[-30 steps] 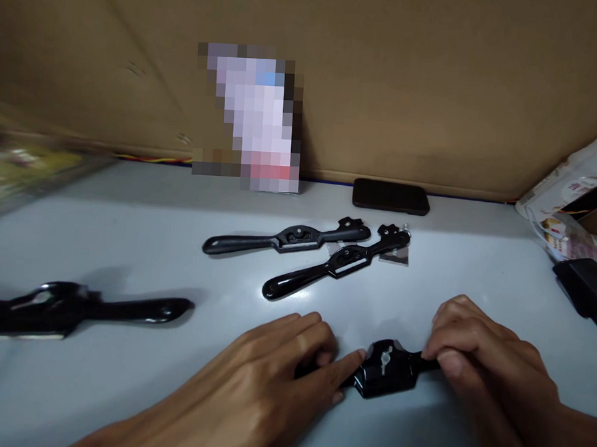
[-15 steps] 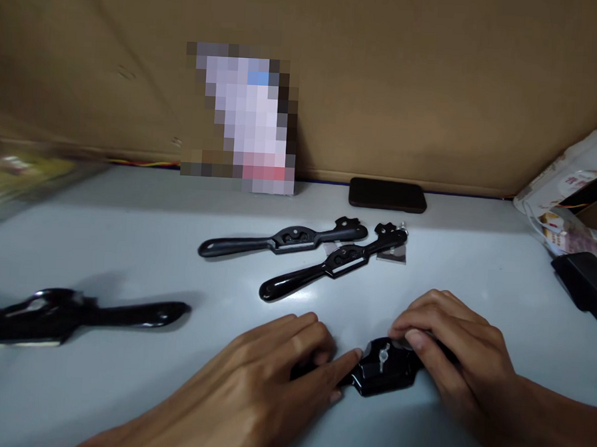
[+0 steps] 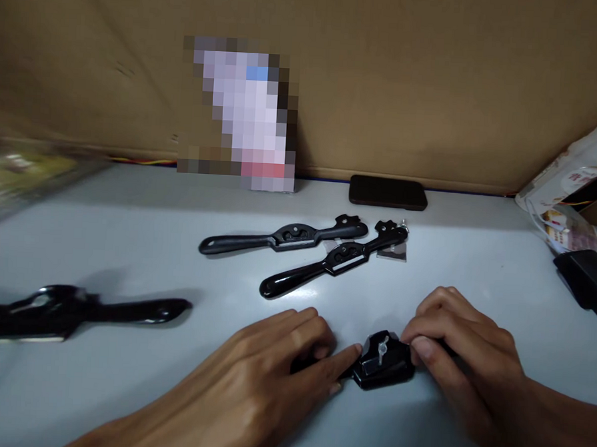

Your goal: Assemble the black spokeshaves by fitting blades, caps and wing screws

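A glossy black spokeshave [image 3: 388, 371] lies near the front of the table, a silver thumbscrew [image 3: 382, 351] on its middle plate. My left hand [image 3: 281, 369] is wrapped round the left handle, its index finger stretched to the edge of the plate. At the other side, my right hand [image 3: 456, 352] closes thumb and fingers by the right end of the body and hides most of that handle. Beyond my hands lie two more black spokeshave bodies, one matt [image 3: 237, 243] and one glossy [image 3: 295, 280], showing open slots. Another black spokeshave [image 3: 134, 311] rests at the left.
A dark flat case [image 3: 388, 192] lies at the back by the cardboard wall [image 3: 436, 77]. A pixelated pale packet [image 3: 258, 121] leans there. Small metal parts [image 3: 392, 250] sit by the far spokeshaves. Plastic bags [image 3: 573, 218] and a black object [image 3: 586, 278] are at right.
My right fingertips have drawn slightly right, off the top of the spokeshave's body, baring more of it. The plate with the thumbscrew looks a little turned. My left hand has barely moved.
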The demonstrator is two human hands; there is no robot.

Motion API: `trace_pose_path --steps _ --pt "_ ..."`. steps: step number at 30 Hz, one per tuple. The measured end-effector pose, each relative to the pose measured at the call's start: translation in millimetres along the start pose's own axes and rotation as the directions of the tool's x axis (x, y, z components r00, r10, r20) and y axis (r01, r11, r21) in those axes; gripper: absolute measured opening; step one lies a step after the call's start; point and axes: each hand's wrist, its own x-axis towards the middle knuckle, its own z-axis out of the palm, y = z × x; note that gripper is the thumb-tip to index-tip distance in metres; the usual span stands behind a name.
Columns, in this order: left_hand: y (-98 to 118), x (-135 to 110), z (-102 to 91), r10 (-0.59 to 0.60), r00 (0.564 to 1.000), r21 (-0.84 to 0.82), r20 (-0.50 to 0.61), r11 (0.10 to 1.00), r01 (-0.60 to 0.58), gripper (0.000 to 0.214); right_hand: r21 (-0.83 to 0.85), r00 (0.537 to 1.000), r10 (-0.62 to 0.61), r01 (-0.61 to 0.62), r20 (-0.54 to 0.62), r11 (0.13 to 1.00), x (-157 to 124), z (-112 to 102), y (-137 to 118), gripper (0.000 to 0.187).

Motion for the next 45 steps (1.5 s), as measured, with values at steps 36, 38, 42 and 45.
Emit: trace_pose_path --steps 36,38,42,45 --pt "-2.8 0.0 -2.3 0.026 1.000 0.022 -0.011 0.999 -0.025 0.036 0.062 0.981 0.183 -0.179 -0.071 0.982 -9.6 2.5 2.7 0.024" --pt "-2.9 0.4 -2.1 0.027 0.999 0.030 -0.020 0.999 -0.026 0.034 0.051 0.978 0.196 -0.192 -0.068 0.980 -8.7 3.7 2.1 0.024" --pt "-3.0 2.5 -1.6 0.022 0.999 0.017 -0.038 1.000 -0.021 0.031 0.046 0.982 0.184 -0.182 -0.047 0.982 -7.1 5.6 2.1 0.023" --pt "-3.4 2.6 -0.7 0.024 0.999 0.009 -0.038 1.000 -0.024 0.033 0.038 0.982 0.184 -0.183 -0.049 0.982 -6.2 6.4 2.1 0.024"
